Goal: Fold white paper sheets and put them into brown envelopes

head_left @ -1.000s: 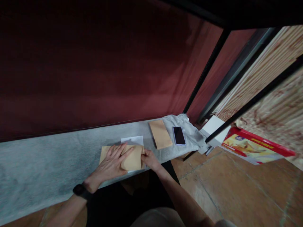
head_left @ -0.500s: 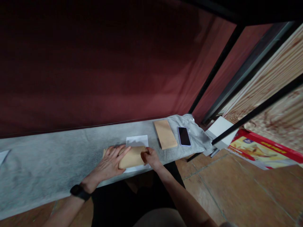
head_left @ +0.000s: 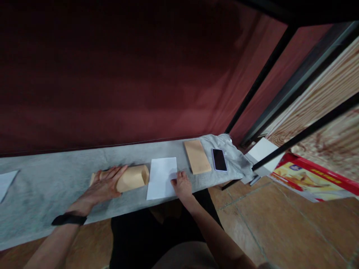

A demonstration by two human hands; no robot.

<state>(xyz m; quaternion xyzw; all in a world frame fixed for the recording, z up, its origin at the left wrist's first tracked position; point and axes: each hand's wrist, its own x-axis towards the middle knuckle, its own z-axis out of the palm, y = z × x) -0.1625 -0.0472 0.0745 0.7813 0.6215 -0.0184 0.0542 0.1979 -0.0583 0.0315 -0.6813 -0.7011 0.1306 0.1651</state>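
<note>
My left hand [head_left: 106,185] lies across a brown paper bag [head_left: 131,178] on the cloth-covered bench, fingers over its top and thumb at the near side. The bag's right end gapes a little, and its left part is partly hidden under the hand. To the right of the bag lies a white sheet of paper [head_left: 161,177], flat on the cloth. At the sheet's right edge, my right hand [head_left: 183,185] has its fingers bent and closed on the paper, thumb over the top.
A flat stack of brown paper bags [head_left: 197,157] rests right of the sheet, with a phone [head_left: 219,160] beside it. More white paper [head_left: 7,183] lies at the far left of the grey cloth [head_left: 56,183]. A red-and-yellow box [head_left: 311,177] and dark metal bars stand at the right.
My left hand has moved left with the paper bag, uncovering the white sheet. My right hand has let go of the bag's right end and now is at the sheet's edge.
</note>
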